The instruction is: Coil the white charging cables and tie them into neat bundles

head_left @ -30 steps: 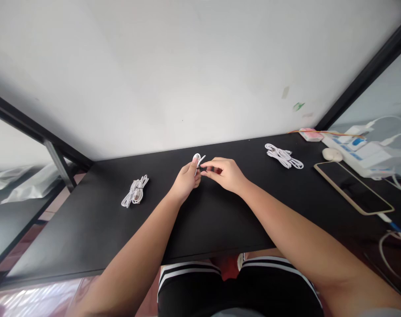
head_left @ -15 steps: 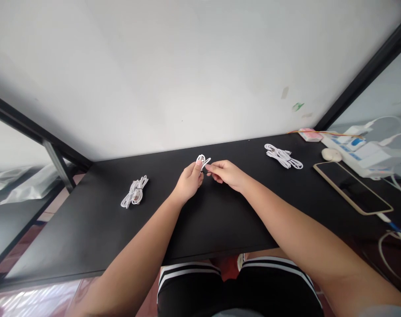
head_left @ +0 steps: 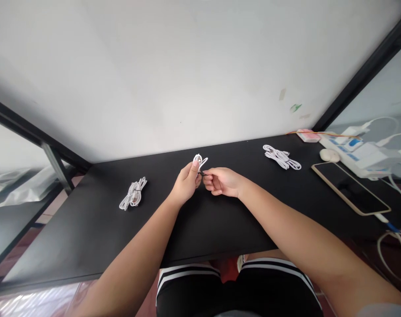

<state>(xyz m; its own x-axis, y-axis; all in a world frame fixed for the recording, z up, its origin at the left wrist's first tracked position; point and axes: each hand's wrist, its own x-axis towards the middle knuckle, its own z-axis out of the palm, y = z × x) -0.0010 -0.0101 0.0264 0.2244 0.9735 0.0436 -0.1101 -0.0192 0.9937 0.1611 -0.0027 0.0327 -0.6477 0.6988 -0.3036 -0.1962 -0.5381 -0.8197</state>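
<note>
As I watch, the right hand [head_left: 222, 181] has dipped, pinching the black tie [head_left: 202, 174]; the left hand [head_left: 184, 185] grips the coiled white cable [head_left: 199, 160], apparently steadying it for tie work.

soft diffuse light, smooth white wall [head_left: 174, 79] palest mid-frame and greyer toward the upper corners, dull sheen across the left of the flat black tabletop [head_left: 61, 233], streaky glare lower left, wide-angle stretching at the edges, central looped white cable [head_left: 198, 157] slightly soft

Left grip [head_left: 185, 184] holds cable [head_left: 204, 161]; right grip [head_left: 226, 181] pinches tie [head_left: 202, 174]
</note>
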